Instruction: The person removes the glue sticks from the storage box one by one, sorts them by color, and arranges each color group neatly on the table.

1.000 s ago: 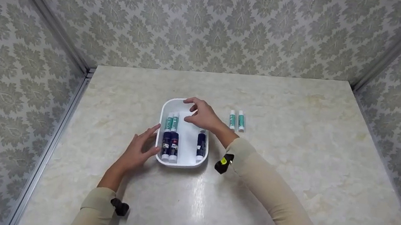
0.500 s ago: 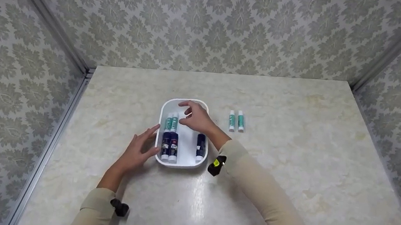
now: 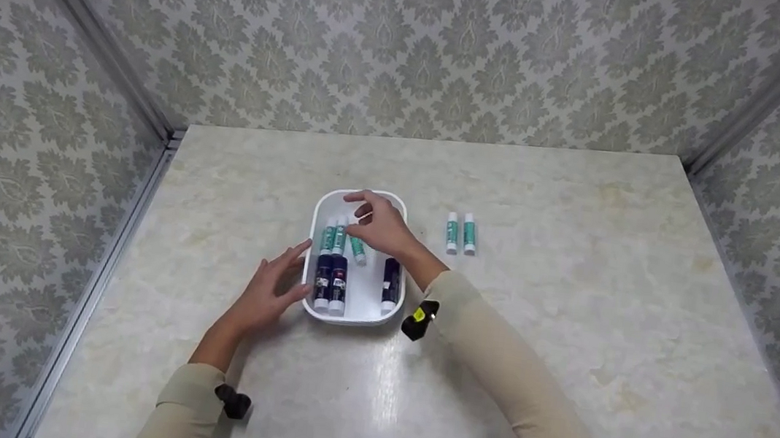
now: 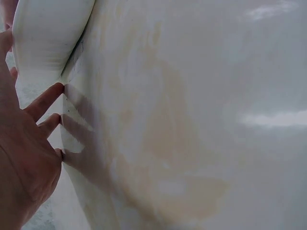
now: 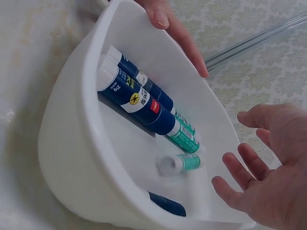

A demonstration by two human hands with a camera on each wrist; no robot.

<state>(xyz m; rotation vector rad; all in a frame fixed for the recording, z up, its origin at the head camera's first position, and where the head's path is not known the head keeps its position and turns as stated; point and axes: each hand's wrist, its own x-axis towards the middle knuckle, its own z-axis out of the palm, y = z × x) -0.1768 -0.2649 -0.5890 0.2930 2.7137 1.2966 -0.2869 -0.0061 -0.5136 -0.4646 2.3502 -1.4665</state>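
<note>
A white plastic tray holds several glue sticks. On its left side lie two navy glue sticks, with two thinner green glue sticks end to end behind them. A third green glue stick lies slanted beside that pair, under my right hand. In the right wrist view this hand's fingers are loosely bent and apart from the slanted stick. My left hand rests against the tray's left rim, fingers spread, thumb at the edge. Another navy glue stick lies along the right wall.
Two more green glue sticks, one left of the other, lie side by side on the marbled table, right of the tray. Patterned walls stand behind the table and on both sides.
The third green glue stick, out of sight in the earlier head views, now shows slanted in the tray below my right hand. That hand has shifted slightly left; my left hand stays in place.
</note>
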